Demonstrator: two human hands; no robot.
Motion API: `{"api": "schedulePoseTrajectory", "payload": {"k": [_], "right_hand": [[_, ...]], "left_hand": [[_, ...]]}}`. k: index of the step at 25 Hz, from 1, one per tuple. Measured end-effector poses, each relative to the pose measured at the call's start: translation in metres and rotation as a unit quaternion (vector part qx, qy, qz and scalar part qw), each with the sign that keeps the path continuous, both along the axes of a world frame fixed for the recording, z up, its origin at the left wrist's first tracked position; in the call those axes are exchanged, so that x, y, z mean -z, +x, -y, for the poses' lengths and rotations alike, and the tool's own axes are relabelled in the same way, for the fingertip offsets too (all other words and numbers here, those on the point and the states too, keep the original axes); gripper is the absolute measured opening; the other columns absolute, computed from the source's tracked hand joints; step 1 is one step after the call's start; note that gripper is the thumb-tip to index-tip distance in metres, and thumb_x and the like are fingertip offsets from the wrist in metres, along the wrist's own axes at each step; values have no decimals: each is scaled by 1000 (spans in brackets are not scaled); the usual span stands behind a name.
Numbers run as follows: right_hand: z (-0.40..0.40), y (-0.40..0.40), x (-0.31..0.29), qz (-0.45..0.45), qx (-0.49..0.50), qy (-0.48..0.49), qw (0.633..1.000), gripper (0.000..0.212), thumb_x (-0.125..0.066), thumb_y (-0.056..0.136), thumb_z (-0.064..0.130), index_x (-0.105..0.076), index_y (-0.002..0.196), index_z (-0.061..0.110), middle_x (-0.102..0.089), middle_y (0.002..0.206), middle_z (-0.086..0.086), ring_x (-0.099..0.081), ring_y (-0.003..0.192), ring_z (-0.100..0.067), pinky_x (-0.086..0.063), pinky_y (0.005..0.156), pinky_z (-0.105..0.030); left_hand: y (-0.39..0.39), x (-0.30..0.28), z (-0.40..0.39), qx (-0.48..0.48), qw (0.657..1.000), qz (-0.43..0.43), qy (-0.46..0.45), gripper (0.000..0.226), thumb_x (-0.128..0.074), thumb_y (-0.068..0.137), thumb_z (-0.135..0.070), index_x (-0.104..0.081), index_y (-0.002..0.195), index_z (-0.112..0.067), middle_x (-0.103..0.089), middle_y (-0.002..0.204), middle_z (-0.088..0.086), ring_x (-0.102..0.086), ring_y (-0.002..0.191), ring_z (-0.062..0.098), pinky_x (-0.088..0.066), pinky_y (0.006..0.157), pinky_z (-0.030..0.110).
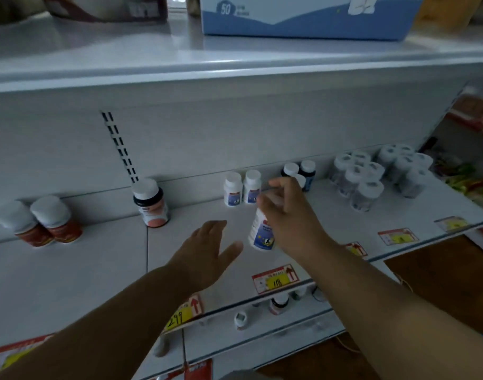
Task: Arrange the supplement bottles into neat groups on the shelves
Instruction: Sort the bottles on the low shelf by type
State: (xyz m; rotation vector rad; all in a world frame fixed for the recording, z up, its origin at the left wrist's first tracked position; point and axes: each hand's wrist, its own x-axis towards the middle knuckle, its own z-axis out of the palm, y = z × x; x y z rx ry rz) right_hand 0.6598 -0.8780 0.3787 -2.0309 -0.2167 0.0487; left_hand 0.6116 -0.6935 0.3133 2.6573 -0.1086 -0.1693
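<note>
My right hand [287, 215] grips a white bottle with a blue label [261, 233] by its top, holding it tilted just above the white shelf [97, 259]. Two matching white bottles [241, 189] stand upright behind it at the back wall. My left hand [207, 248] hovers flat and open over the shelf, just left of the held bottle, touching nothing. A dark bottle with a pink label [151, 205] stands alone further left. Two red-labelled bottles [40, 222] stand at the far left. Dark bottles with white caps [300, 171] stand behind my right hand.
Several clear white-capped jars [372, 174] cluster at the right of the shelf. Price tags [276, 278] line the front edge. Small bottles [278, 303] stand on the shelf below. A blue and white box [303, 17] sits on the shelf above.
</note>
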Motion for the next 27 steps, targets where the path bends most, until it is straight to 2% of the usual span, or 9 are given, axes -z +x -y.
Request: {"api": "schedulePoseTrajectory", "payload": {"k": [3,7,10,12,15,19,24,27], "right_hand": [[-4,46,24,45,-37,-125,990,40,-55,96,40,-45,127,16,-60,122,-9,-59,111,-24,-50,92,-41],[-20,91,39,131,-140,-228,955,40,-59,96,31,-49,128,9,-62,113,-16,-58,105,-32,-48,83,-39],[-37,110,45,191,-193,-290,918,37,-59,95,30,-50,127,12,-59,111,-15,-54,104,-32,-46,81,-39],[-46,118,50,206,-219,-309,902,34,-61,94,30,-52,120,11,-59,113,-15,-53,106,-33,-47,86,-43],[-49,120,57,228,-253,-348,873,36,-65,90,32,-53,115,8,-56,118,-16,-51,109,-33,-44,88,-43],[-32,119,59,255,-214,-332,883,37,-68,87,37,-58,110,11,-52,118,-14,-50,106,-33,-45,85,-41],[-32,114,58,168,-187,-288,924,31,-66,89,30,-54,113,15,-55,111,-9,-57,100,-29,-43,76,-34],[-37,112,58,156,-173,-270,934,31,-67,89,29,-53,111,13,-56,111,-9,-56,101,-28,-41,79,-34]], "left_hand": [[35,26,7,-49,997,-31,52,92,-39,86,-73,-16,154,-15,-17,162,3,-22,146,20,-22,117,35],[79,50,5,-142,985,-52,81,102,-46,83,-75,-9,155,-13,-7,163,4,-14,148,23,-20,118,38],[102,63,10,-168,982,-1,85,106,-50,75,-80,-19,153,-16,-18,160,6,-19,146,23,-22,117,37],[111,68,15,-164,981,13,99,107,-47,73,-82,-22,153,-16,-19,159,6,-14,147,22,-16,120,38],[112,75,18,-158,980,36,119,112,-32,67,-89,-23,153,-18,-19,160,4,-6,149,19,-10,121,40],[118,76,21,-140,982,50,117,113,-27,65,-86,-23,152,-15,-22,158,5,-6,149,20,-10,121,42],[123,82,22,-154,980,55,110,110,-25,68,-84,-20,153,-15,-24,158,4,-9,149,19,-14,120,41],[124,84,20,-154,981,58,107,106,-28,69,-81,-19,154,-18,-25,157,2,-10,148,18,-15,120,40]]}}
